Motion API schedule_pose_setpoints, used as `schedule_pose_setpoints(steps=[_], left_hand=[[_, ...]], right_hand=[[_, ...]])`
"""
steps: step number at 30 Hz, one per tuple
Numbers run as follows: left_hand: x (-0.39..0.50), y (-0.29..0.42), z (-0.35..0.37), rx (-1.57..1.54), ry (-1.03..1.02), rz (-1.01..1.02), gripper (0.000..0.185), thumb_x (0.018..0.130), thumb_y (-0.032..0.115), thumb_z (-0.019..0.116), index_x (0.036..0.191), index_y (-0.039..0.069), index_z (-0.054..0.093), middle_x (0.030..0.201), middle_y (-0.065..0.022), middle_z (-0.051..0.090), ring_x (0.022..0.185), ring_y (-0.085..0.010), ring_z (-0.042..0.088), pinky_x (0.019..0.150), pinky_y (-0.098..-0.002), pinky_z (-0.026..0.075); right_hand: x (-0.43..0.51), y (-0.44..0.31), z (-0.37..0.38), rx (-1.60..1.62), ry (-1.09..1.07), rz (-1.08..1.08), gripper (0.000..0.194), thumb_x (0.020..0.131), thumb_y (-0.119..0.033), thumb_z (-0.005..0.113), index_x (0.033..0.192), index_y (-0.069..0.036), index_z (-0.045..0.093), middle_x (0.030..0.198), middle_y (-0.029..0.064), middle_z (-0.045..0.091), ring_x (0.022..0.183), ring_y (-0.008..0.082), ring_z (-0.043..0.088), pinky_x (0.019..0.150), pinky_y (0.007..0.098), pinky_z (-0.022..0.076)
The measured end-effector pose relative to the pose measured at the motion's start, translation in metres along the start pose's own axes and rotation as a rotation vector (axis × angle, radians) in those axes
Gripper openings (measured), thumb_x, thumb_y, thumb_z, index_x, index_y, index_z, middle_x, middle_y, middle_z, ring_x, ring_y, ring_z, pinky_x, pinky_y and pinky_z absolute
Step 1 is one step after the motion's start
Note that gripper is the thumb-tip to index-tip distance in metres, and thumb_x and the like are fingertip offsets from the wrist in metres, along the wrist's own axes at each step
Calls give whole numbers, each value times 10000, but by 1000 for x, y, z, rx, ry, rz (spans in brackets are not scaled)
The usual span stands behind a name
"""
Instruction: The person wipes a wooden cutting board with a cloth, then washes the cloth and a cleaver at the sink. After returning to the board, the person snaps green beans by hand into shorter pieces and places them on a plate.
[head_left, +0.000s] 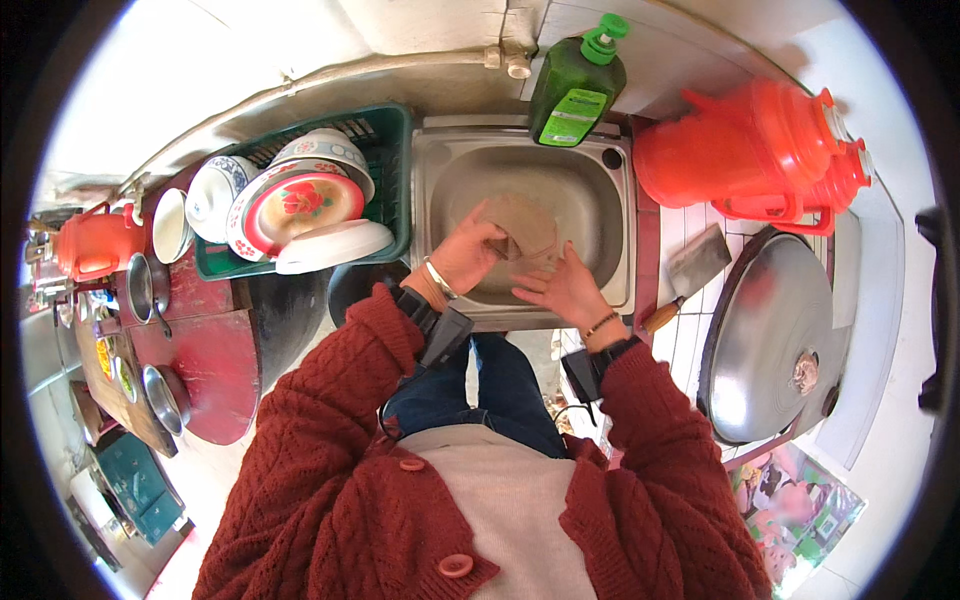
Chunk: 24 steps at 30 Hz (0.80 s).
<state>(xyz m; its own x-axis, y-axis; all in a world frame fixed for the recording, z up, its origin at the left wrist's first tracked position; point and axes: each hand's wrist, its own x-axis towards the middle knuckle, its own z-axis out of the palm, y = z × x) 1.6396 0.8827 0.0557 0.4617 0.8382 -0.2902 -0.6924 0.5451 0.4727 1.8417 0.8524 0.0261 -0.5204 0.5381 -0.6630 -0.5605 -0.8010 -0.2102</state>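
My left hand (466, 253) is over the stainless steel sink (596, 232), gripping the left edge of a round, beige, bowl-like thing (531, 219). Its colour blends with the basin behind it, so its exact kind is hard to tell. Close to the lower right edge of this thing is my right hand (564, 289), fingers apart and nothing held. Whether its fingertips touch the edge cannot be made out. Beyond the basin, on the sink's back rim, a green pump bottle of dish soap (577, 86) stands.
Left of the sink, a green plastic basket (390, 165) holds several bowls and an enamel dish (304, 202). To the right are red thermos flasks (735, 150), a cleaver (697, 262) with its handle towards me, and a large domed metal lid (776, 337).
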Motion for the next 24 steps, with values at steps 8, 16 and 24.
schedule_pose_setpoints(steps=[8,16,24], left_hand=[[2,17,5,296,43,-327,341,881,217,498,1173,41,508,1185,-120,545,1084,-255,519,927,-415,407],[-11,23,22,1862,-38,261,416,802,130,539,1200,33,464,1225,-202,490,1126,-362,482,952,-414,407],[27,13,25,1802,-505,1231,461,747,280,594,1163,124,467,1171,-123,508,1147,-328,453,900,-472,400]], right_hand=[[28,-8,30,10,-183,-47,510,880,-478,513,1228,-106,482,1203,53,542,1114,226,520,943,441,422],[-9,-34,22,-297,-116,-75,326,902,-236,552,1220,-188,497,1139,0,576,1001,179,572,792,331,484],[-19,-62,38,-353,-216,182,387,807,-273,650,1129,-155,471,906,4,494,682,93,447,479,174,357]])
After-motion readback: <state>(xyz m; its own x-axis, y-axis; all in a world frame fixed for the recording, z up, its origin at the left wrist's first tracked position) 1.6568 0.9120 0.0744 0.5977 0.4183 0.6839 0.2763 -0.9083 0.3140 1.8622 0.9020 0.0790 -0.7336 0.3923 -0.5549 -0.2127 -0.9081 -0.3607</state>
